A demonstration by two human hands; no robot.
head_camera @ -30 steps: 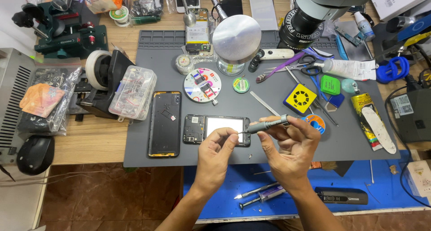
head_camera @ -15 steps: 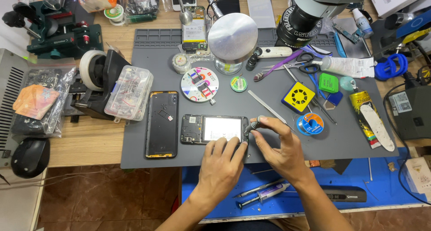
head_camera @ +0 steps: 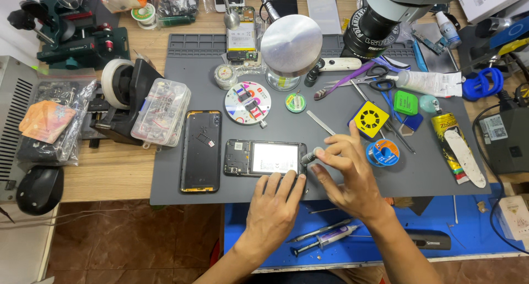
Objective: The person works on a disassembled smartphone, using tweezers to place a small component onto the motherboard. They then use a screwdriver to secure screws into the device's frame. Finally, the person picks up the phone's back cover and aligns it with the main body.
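Observation:
An opened phone body (head_camera: 264,157) with a white battery lies on the grey work mat (head_camera: 176,193). My left hand (head_camera: 274,211) rests flat at its near edge, fingertips touching the phone's lower right corner. My right hand (head_camera: 349,176) grips a small dark screwdriver (head_camera: 309,156), its tip set on the phone's right end. A black phone back cover (head_camera: 200,150) with an orange rim lies just left of the phone.
A round metal lamp head (head_camera: 291,43) and a microscope (head_camera: 380,25) stand behind. A parts box (head_camera: 161,112), tape roll (head_camera: 115,84), round screw tray (head_camera: 247,102), yellow pad (head_camera: 369,119), solder spool (head_camera: 382,153), scissors (head_camera: 377,77) and tubes crowd the mat. Tools lie on the blue shelf (head_camera: 325,237).
My hands have come down from holding the screwdriver in the air to the phone. The left hand let go of the tool and now rests on the phone's edge.

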